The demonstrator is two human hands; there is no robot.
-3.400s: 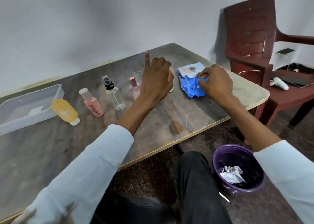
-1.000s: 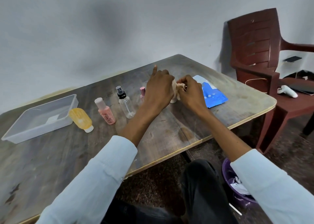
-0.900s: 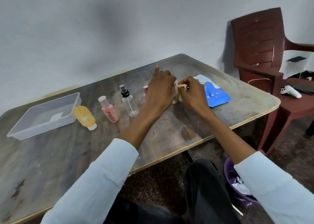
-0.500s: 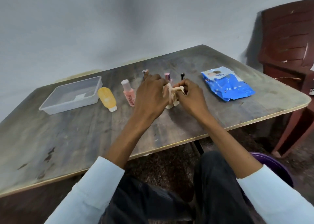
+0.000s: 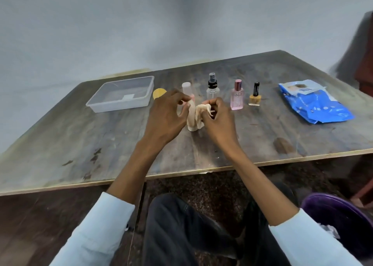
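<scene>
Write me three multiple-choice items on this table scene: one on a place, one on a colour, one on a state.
1. Where does the blue pack lie?
A. on the table, right of the nail polish bottle
B. on the floor
C. on the person's lap

2. What colour is the cap of the nail polish bottle?
A. white
B. red
C. black

3. What is the right hand doing?
A. resting flat and open
B. pinching a crumpled wipe
C. hanging below the table edge

Answers:
1 A: the pack rests on the tabletop, past the last bottle in the row.
2 C: the tall cap is black above tan polish.
3 B: its curled fingers hold the wipe beside the beige tube, which the left hand grips.
</scene>
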